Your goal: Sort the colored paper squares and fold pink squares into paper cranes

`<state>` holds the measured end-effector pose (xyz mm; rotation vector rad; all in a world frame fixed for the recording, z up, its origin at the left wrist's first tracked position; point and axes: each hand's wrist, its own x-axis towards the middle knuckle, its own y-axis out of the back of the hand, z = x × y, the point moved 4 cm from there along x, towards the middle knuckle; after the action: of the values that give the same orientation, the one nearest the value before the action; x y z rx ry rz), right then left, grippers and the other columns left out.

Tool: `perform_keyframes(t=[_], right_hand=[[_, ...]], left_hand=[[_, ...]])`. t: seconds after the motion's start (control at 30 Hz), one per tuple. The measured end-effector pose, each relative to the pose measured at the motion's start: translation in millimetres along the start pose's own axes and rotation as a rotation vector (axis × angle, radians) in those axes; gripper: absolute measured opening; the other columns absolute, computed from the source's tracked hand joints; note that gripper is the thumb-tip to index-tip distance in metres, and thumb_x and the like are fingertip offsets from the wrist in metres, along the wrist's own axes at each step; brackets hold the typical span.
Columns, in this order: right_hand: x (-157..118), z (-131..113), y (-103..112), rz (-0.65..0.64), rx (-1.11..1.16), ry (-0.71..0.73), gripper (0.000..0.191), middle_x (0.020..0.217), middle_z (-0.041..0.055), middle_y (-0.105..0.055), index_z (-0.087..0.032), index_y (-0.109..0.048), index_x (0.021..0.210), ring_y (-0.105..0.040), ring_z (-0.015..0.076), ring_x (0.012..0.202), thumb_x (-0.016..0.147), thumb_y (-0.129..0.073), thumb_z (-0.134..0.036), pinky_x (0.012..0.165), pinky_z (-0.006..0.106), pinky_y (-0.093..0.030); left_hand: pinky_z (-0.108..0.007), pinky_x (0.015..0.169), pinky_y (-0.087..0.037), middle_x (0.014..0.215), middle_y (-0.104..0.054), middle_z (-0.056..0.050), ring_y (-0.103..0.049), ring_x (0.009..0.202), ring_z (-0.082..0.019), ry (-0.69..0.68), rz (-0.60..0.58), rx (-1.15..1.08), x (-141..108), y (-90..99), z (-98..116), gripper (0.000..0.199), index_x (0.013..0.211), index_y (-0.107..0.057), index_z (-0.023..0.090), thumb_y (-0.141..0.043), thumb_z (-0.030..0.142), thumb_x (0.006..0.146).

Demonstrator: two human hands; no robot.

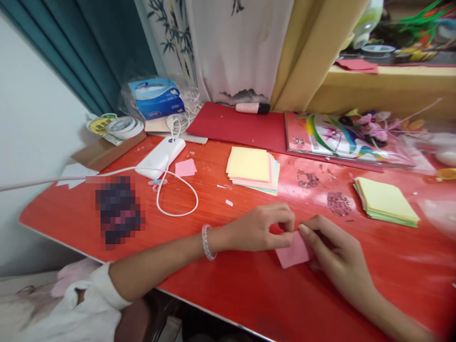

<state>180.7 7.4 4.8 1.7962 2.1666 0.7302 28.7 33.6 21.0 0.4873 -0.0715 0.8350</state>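
Note:
A small pink square of paper (291, 255) is between my two hands, low over the red tabletop. My left hand (261, 228), with a clear bead bracelet (208, 242) on its wrist, is closed, thumb and forefinger pinching the upper left of the paper. The thumb and forefinger of my right hand (338, 251) pinch its upper right corner. Part of the paper's right side is hidden behind my right fingers. Beyond my hands lies a stack of coloured paper squares (248, 165), yellow on top. To the right is another stack with yellow-green squares (388, 197).
A white power bank (160, 156) with a looped cable (196, 202) lies left, near pink paper pieces (185, 167). Behind are a blue tissue pack (156, 97), tape rolls (124, 127), red card sheets (228, 126), a marker (252, 108) and a colourful packet (342, 137).

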Motion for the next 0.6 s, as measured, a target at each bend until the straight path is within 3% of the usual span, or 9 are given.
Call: perform_keyframes(t=[0.17,0.33,0.47,0.6], right_hand=[[8,11,12,0.085,0.125,-0.122,0.028,0.060,-0.0028,-0.043,-0.020,-0.052,0.067,-0.039,0.0105,0.054,0.087,-0.055,-0.040,0.048,0.024,-0.032],[16,20,25,0.272,0.162,-0.160,0.026,0.065,-0.0021,-0.044,-0.020,-0.054,0.071,-0.039,0.0112,0.058,0.085,-0.056,-0.042,0.051,0.024,-0.031],[11,11,10,0.107,0.120,-0.135,0.029,0.060,-0.0023,-0.044,-0.020,-0.051,0.067,-0.040,0.0110,0.055,0.087,-0.053,-0.041,0.049,0.024,-0.032],[4,0,-3,-0.028,0.002,-0.015,0.027,0.062,-0.0016,-0.046,-0.019,-0.053,0.070,-0.043,0.0110,0.056,0.091,-0.048,-0.035,0.053,0.024,-0.034]], left_hand=[[-0.025,0.070,-0.040,0.073,-0.050,0.000,-0.047,0.072,-0.011,0.005,0.073,-0.012,0,2.0,0,0.012,0.069,-0.044,0.017,-0.052,0.014,0.077],[-0.024,0.065,-0.038,0.067,-0.047,0.002,-0.045,0.066,-0.011,0.064,0.142,0.000,-2,7.7,-1,0.016,0.062,-0.040,0.018,-0.049,0.008,0.072],[-0.023,0.064,-0.038,0.072,-0.049,0.001,-0.044,0.067,-0.010,0.162,0.144,0.075,-2,9.0,-6,0.010,0.069,-0.046,0.017,-0.050,0.014,0.078],[-0.024,0.070,-0.040,0.076,-0.054,0.000,-0.048,0.074,-0.012,0.102,0.053,0.215,0,1.1,-6,0.009,0.075,-0.051,0.017,-0.050,0.019,0.083]])
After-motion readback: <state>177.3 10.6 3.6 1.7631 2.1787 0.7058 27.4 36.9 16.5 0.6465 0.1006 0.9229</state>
